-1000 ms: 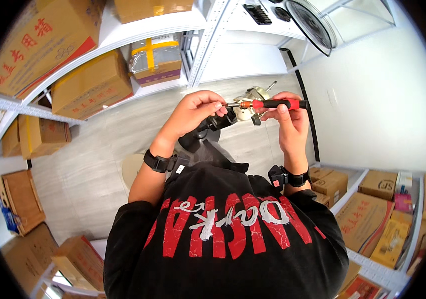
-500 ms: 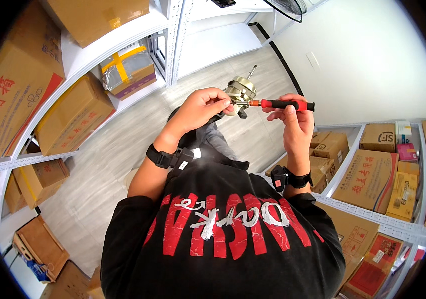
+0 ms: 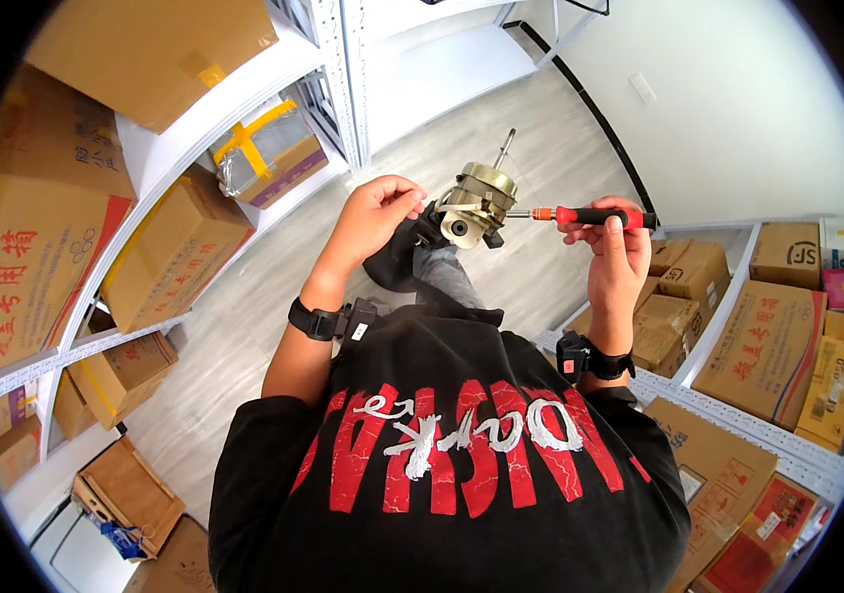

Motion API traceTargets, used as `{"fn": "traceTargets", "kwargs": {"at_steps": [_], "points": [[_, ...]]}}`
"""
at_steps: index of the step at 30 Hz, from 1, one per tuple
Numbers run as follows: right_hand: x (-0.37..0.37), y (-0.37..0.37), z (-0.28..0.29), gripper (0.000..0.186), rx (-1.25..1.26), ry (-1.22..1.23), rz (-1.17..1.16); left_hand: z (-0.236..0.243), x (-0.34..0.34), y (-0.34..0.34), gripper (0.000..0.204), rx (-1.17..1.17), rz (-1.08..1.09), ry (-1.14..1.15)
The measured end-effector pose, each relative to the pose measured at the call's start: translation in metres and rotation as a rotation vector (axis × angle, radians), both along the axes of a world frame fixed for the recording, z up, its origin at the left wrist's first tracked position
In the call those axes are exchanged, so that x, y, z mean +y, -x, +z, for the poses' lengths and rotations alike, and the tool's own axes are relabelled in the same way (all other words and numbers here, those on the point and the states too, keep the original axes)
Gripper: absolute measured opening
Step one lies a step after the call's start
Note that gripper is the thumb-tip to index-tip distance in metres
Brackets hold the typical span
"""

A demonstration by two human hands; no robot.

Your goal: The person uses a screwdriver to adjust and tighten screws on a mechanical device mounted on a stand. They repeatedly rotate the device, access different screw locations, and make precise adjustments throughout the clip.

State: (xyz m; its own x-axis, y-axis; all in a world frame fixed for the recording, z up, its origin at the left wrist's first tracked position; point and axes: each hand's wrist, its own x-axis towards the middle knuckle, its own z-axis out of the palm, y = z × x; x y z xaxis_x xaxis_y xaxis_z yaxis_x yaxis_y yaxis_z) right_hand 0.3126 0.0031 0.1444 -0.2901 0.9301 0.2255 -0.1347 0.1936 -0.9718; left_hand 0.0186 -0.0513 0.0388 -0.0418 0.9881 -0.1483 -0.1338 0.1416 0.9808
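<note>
A brass-coloured electric motor with a long thin shaft stands in front of me, above my legs; what supports it is hidden. My right hand grips a screwdriver by its red and black handle. The metal shank points left, its tip at or close by the motor's right side. To the left of the motor, my left hand is closed in a pinch, fingertips a short way off the housing. Anything between those fingertips is too small to make out.
White shelves with cardboard boxes run along the left. More boxes fill a shelf at the right, near a white wall. A wooden box lies at the lower left on the pale floor side.
My left hand has drawn back leftward from the motor and screwdriver tip, uncovering the motor's front. My right hand still holds the screwdriver, now a little farther right. The whole view has shifted slightly.
</note>
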Motion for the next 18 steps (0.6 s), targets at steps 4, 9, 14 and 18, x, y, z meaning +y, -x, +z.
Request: {"fn": "traceTargets", "kwargs": {"at_steps": [4,9,14,18], "points": [[0.001,0.003,-0.007,0.022,-0.059,0.003,0.047,-0.016,0.002,-0.009,0.019,0.016,-0.061,0.107],[0.007,0.005,-0.017,0.021,-0.073,0.012,0.089,-0.033,0.003,-0.014,0.018,0.097,-0.159,0.164],[0.008,0.018,-0.012,0.022,-0.16,-0.02,0.129,-0.03,0.005,-0.017,0.019,0.098,-0.172,0.187],[0.013,0.026,-0.015,0.019,-0.447,-0.243,0.158,-0.028,0.004,-0.018,0.023,0.129,-0.165,0.201]]}}
